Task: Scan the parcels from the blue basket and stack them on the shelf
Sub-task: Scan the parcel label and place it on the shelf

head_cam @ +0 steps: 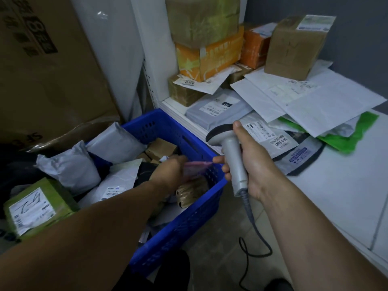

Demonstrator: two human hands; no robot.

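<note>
While my right hand [249, 164] is gripping the scanner [231, 148], my left hand [170, 171] is pinching a pink pouch [199, 164] at the blue basket's [189, 223] right rim. It's looking light and floppy, best taken by an edge.

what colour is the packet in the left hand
The thin plastic packet is pink, though blurred; head view.

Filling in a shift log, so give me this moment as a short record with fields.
left hand: in the basket, gripping a pink bag (blurred)
right hand: gripping the scanner, between basket and shelf
basket: blue, grey bags inside
shelf: boxes stacked at the back, flat mailers piled in front
step: likely picking the pink bag for scanning
</note>
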